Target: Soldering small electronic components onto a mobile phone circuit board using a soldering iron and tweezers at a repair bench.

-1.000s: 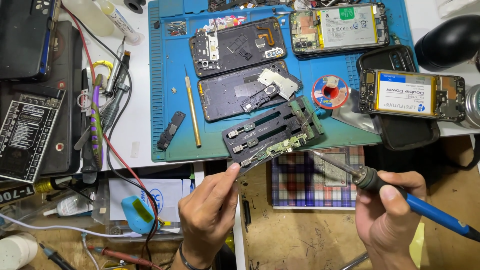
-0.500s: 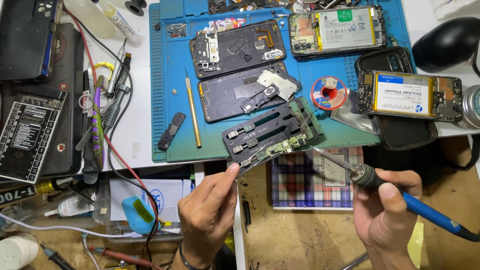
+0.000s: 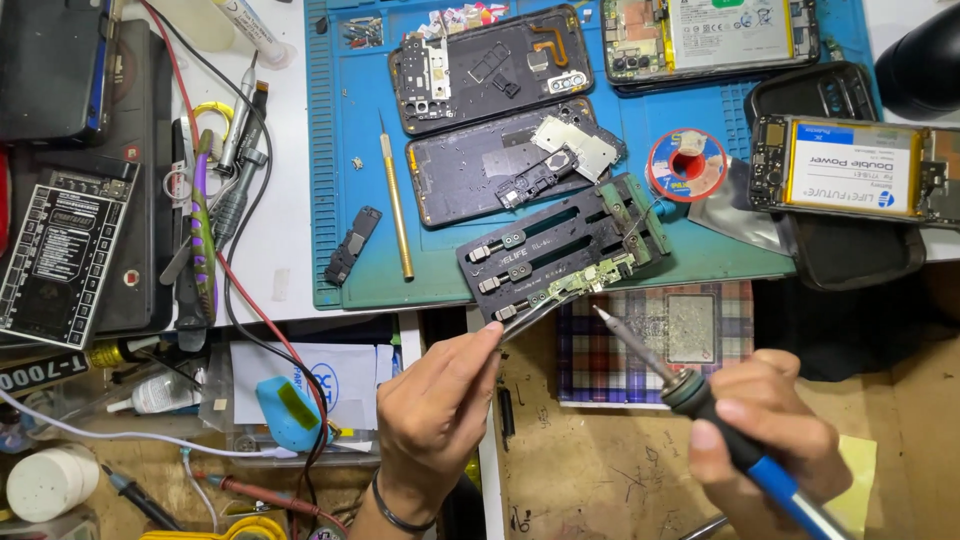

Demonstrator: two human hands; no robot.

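My left hand pinches thin tweezers whose tips reach a small green circuit board. That board is clamped in a black holder at the front edge of a blue work mat. My right hand grips a soldering iron with a blue handle. Its metal tip hangs just below and to the right of the board, not touching it. A spool of solder wire lies right of the holder.
Several opened phones and a phone with its battery exposed lie on the mat. A brass-handled tool lies left of the holder. Cables, pens and a black device crowd the left side. A plaid cloth lies under the iron.
The iron's tip has drawn back slightly from the board. My left hand has stayed in place with the tweezers.
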